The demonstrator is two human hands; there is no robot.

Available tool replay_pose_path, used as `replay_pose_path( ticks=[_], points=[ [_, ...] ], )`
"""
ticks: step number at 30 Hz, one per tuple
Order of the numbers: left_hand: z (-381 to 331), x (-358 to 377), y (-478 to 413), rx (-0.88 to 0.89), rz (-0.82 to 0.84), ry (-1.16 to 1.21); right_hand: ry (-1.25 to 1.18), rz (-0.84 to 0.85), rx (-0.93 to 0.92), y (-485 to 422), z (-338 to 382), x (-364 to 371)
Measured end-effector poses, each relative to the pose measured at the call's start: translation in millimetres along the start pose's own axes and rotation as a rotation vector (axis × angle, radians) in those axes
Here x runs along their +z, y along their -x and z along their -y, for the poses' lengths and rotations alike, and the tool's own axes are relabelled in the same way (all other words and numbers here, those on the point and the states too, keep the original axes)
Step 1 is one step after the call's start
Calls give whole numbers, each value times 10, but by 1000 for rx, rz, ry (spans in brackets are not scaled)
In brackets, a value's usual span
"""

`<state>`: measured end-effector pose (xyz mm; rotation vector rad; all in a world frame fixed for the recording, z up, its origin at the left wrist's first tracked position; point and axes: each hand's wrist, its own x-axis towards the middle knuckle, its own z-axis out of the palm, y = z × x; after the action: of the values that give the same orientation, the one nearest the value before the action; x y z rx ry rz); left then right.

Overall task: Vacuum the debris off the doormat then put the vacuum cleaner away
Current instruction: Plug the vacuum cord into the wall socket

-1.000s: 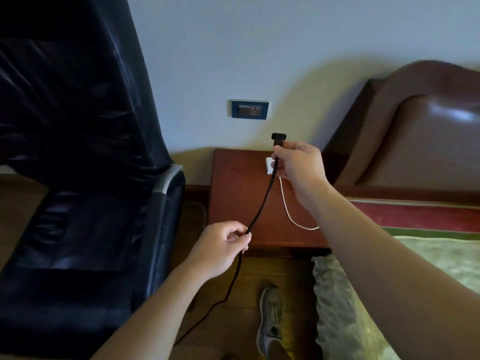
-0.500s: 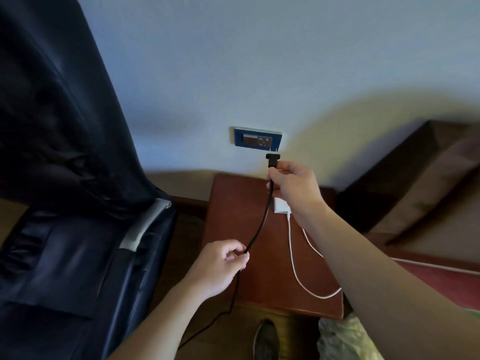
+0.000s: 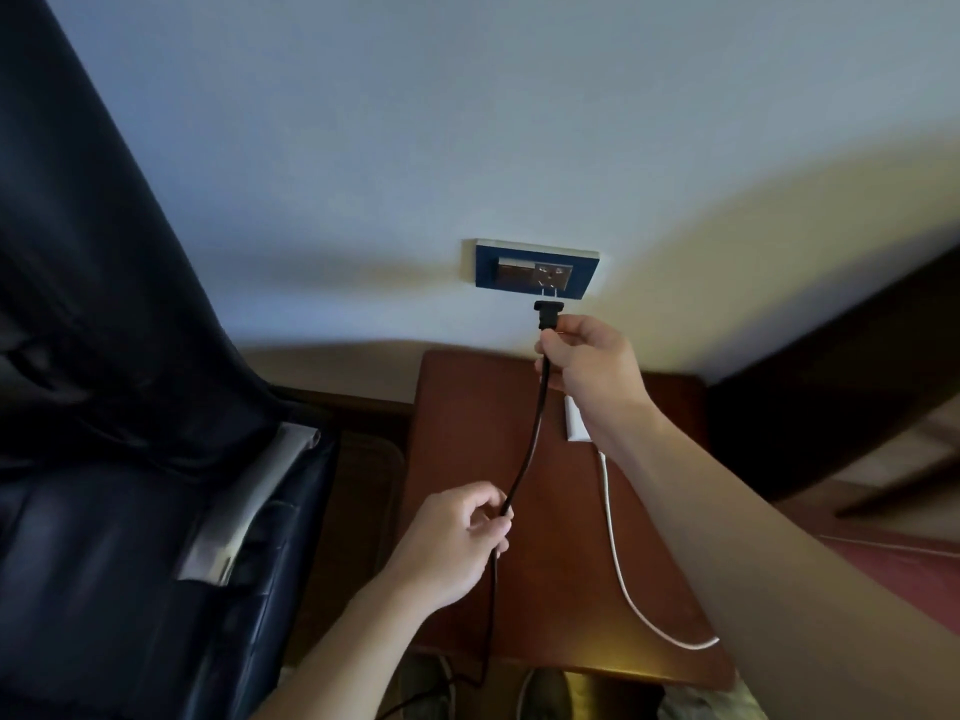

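While vacuum itself stays out of view, black chair (image 3: 130, 459) fills left and nightstand (image 3: 467, 407) sits below wall. Right hand (image 3: 592, 366) over nightstand's back edge, fingers pinching black cord (image 3: 530, 449). Left hand (image 3: 452, 543) near left edge, fingers curled round cord lower down. Wall socket (image 3: 535, 270) just above plug (image 3: 548, 310), prongs not seated. Risks: tilted push misses slots or bends prongs; fingers creep onto prongs.

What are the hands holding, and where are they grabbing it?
Both hold the black power cord. The right hand grips it just below the plug; the left hand pinches it farther down.
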<state>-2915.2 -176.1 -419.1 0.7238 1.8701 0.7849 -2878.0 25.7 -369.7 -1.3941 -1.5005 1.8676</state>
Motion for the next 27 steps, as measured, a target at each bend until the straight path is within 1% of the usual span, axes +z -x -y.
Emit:
replay_pose_path(
  ticks=[6,12,23,27],
  points=[
    [19,-66,-229,25,42,12,21,-75,-52,-237,-66,72],
    [28,-110,-319,1,88,46,-16,-85,-98,-256,-77,98],
    [-49,-152,-273,16,98,78,-144,-110,-50,-240,-7,113],
    [-72,-168,-263,26,106,76,-203,-91,-7,-238,40,116]
  ],
)
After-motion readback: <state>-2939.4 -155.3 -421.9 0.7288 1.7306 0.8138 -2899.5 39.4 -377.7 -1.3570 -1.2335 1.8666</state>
